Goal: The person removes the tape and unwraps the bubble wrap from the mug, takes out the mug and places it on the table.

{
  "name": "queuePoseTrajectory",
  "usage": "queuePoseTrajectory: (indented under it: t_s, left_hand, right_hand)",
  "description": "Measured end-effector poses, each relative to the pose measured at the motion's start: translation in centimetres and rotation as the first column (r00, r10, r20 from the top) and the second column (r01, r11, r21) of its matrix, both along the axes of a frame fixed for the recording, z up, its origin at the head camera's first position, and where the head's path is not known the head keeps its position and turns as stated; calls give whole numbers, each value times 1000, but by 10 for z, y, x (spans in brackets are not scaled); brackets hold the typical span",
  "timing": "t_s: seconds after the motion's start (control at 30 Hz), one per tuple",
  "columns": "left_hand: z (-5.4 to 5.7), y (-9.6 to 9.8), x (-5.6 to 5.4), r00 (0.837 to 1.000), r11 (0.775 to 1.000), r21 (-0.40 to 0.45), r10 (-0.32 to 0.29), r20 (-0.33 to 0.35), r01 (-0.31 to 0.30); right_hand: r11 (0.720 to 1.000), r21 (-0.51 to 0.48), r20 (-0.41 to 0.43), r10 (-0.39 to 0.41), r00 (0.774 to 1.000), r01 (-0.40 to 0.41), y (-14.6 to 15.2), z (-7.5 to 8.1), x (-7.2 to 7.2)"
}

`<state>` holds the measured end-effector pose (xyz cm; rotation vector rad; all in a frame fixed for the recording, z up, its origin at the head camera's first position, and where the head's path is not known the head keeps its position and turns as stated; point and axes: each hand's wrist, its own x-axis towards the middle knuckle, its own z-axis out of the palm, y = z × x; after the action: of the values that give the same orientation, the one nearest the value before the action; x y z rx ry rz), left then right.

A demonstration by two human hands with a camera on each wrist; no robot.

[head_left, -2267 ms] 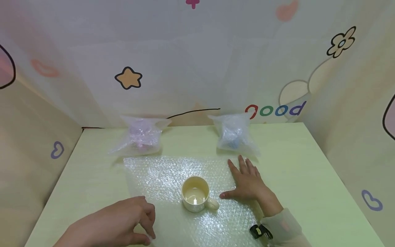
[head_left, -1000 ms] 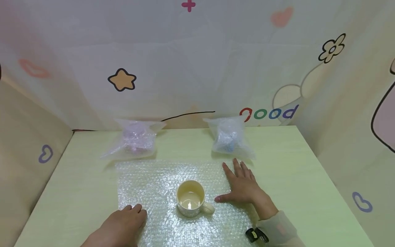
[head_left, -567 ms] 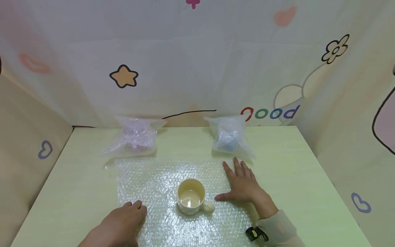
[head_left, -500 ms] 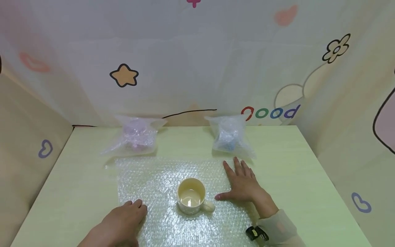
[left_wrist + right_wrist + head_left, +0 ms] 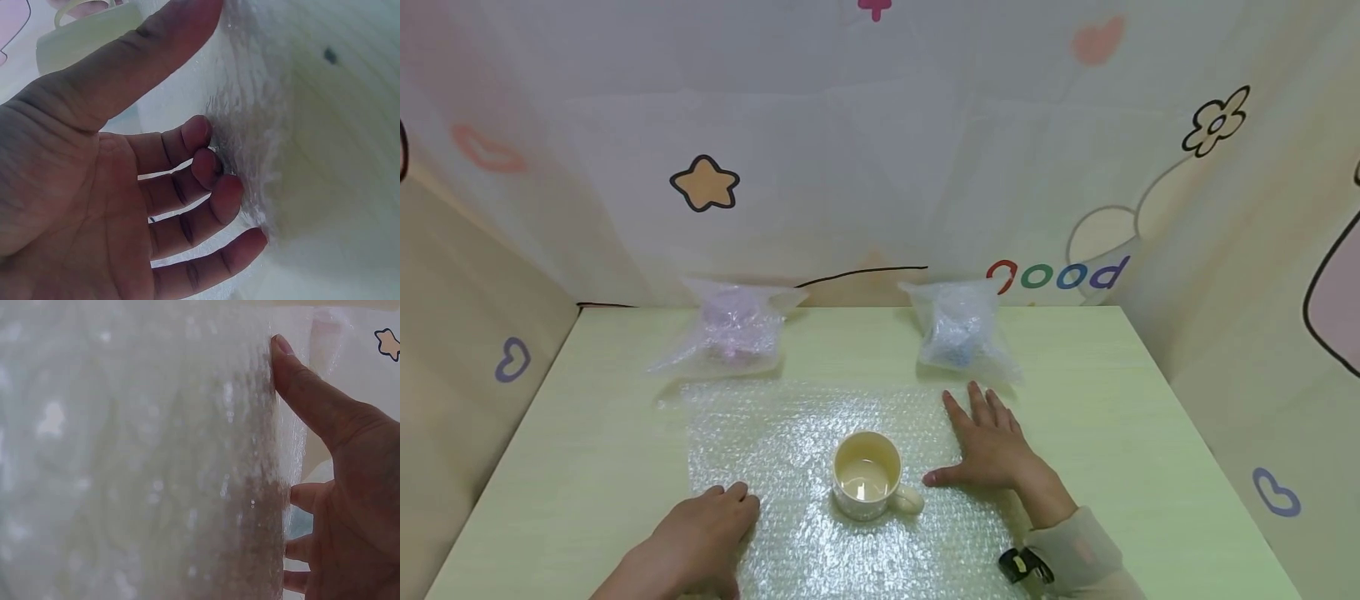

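Note:
A cream mug (image 5: 859,502) stands upright on a sheet of clear bubble wrap (image 5: 782,425), its handle toward the right. On the sheet's left side rests my left hand (image 5: 703,533); the left wrist view shows its four fingertips (image 5: 226,199) touching the wrap, gently bent, with the thumb extended above them. My right hand (image 5: 996,450) lies spread on the right part of the sheet, its thumb close to the mug handle. Straight fingers and thumb (image 5: 312,394) press the wrap in the right wrist view. Neither hand grips anything.
At the back of the pale table (image 5: 1120,417) sit two bubble-wrapped bundles: a pinkish-purple one (image 5: 741,329) on the left and a whitish-blue one (image 5: 958,325) on the right. A patterned cloth (image 5: 850,183) hangs behind and along both sides.
Over the first second or so, my left hand settled from a curled pose onto the wrap's left side. Since then both hands have stayed put; the right hand and mug have not moved.

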<state>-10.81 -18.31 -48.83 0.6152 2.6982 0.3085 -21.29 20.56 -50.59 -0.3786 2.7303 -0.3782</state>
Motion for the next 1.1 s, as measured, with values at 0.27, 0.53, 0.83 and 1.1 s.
queuePoseTrajectory:
  t_s: [0.27,0.53,0.83,1.1]
  left_hand:
    - [3,2,-1,999,999,-25,31,10,-31]
    - [2,-4,-1,1000,1000,22,11,14,-11]
    - [-2,-15,1,999,998,45,-47,-27,48]
    - [8,-22,-1,993,991,130,-16,114,1]
  right_hand:
    - [1000,-4,-22,6,1000,-6,2,0,-1]
    - [999,-42,-68,15,998,-18,7,-3,-2]
    - [990,-135,-116,18,993,-34,16,-7,-3]
    - [973,-230,-133,-6,991,-25,26,-5,2]
